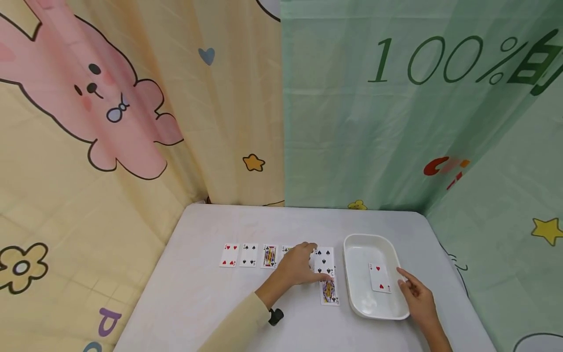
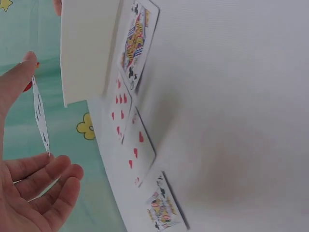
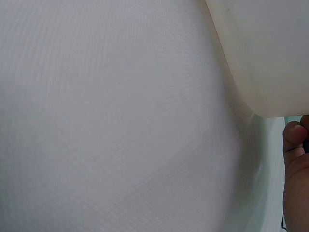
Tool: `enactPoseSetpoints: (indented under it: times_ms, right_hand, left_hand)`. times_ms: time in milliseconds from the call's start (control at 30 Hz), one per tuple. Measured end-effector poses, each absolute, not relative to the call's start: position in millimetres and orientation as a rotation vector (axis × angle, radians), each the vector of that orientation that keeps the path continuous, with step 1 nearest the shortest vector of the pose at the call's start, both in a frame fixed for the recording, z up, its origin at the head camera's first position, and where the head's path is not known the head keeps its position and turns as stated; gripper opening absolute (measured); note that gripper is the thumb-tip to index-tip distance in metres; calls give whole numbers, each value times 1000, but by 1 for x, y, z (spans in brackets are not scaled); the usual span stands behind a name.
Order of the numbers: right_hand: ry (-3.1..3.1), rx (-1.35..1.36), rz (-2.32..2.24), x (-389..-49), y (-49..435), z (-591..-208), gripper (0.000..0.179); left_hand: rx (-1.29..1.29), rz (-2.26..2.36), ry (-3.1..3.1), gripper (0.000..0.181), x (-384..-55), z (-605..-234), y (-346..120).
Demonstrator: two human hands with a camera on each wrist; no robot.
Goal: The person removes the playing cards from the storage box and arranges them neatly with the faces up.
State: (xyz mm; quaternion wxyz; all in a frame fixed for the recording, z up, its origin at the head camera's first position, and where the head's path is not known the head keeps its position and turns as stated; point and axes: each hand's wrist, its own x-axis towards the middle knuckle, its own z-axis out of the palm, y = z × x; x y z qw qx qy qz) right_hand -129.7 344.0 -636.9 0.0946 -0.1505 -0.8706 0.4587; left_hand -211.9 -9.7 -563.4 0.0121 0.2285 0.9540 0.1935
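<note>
My left hand (image 1: 299, 264) pinches a spade playing card (image 1: 324, 259) by its edges, thumb on one end and fingers on the other. In the left wrist view that card (image 2: 41, 116) is tilted almost edge-on above the table. A club face card (image 1: 330, 293) lies below it, partly covered in the head view. At the far side of the white tray (image 1: 352, 274), my right hand (image 1: 420, 296) touches the right rim with thumb and index finger apart. A two of hearts (image 1: 379, 277) lies face up inside the tray.
A row of face-up cards runs left of the tray: a heart card (image 1: 229, 255), a spade card (image 1: 249, 255), a face card (image 1: 269, 256) and others partly behind my left hand. All lie on a white table (image 1: 184, 303) with printed curtains (image 1: 246, 107) behind.
</note>
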Motion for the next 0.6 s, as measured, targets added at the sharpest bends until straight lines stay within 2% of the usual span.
enactPoseSetpoints:
  times_ms: [600]
  right_hand:
    - [-2564,-431,1370,-130,344,-637,39]
  left_hand:
    - [658,462,2990,101,-190,-611,-48]
